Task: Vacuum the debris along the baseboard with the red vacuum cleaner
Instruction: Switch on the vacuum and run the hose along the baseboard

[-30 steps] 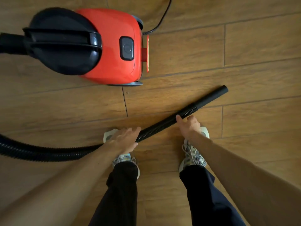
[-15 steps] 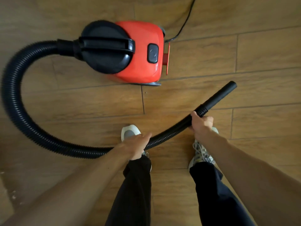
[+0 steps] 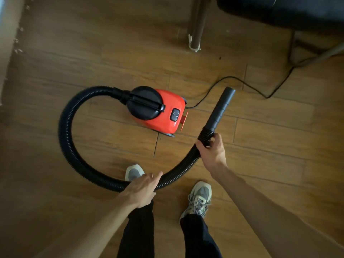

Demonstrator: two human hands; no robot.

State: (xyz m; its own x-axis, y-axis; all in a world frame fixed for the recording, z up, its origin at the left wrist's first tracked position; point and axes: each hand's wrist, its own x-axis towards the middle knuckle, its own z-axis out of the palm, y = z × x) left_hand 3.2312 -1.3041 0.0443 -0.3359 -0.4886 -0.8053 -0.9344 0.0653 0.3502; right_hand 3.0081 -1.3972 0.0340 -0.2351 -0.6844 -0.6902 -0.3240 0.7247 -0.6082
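At the far left edge a pale baseboard [image 3: 5, 38] runs along the wooden floor [image 3: 279, 149], and small light specks of debris [image 3: 17, 51] lie just beside it. The black ribbed hose [image 3: 64, 131] makes a wide loop on the floor. It leaves the front of the red vacuum cleaner [image 3: 167, 113], which stands in the middle, well apart from the baseboard. The left hand [image 3: 141, 189] lies over the low part of the hose with straight fingers, not curled round it. A thin power cord [image 3: 242, 81] goes from the back of the machine to the right. The right hand [image 3: 212, 151] grips the hose just below the smooth black nozzle [image 3: 222, 107], which points up and away from the person.
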